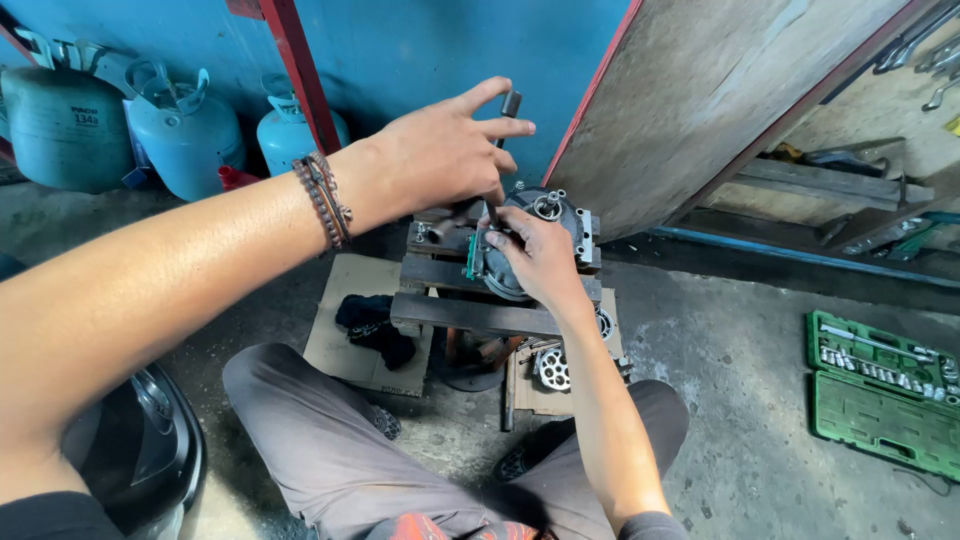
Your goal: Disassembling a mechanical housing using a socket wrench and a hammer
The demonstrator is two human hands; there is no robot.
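Head view, read left to right. Against the blue wall at far left stand three pale blue gas cylinders [185,135]; a red steel post [300,75] rises beside them. The left hand [440,155], a beaded bracelet at its wrist, reaches in from the left with its fingers partly spread, thumb and lower fingers closed around a dark T-handled tool [505,125] whose long axis stands nearly upright, its tip reaching down toward the workpiece. Directly below and slightly right, the right hand [540,255] is clasped over the front face of a round metal compressor body [545,210], which sits on a small wooden stand [470,310] serving as the counter. Both hands touch the work, the right nearer to it and the left above. The stand rests on cardboard [345,340] laid on the concrete floor, between the person's knees; a dark cloth [375,325] lies to its left, loose metal parts [552,368] to its right. A leaning board [700,100] closes off the room behind. Open floor lies rightward, up to a green socket-set case [880,390].
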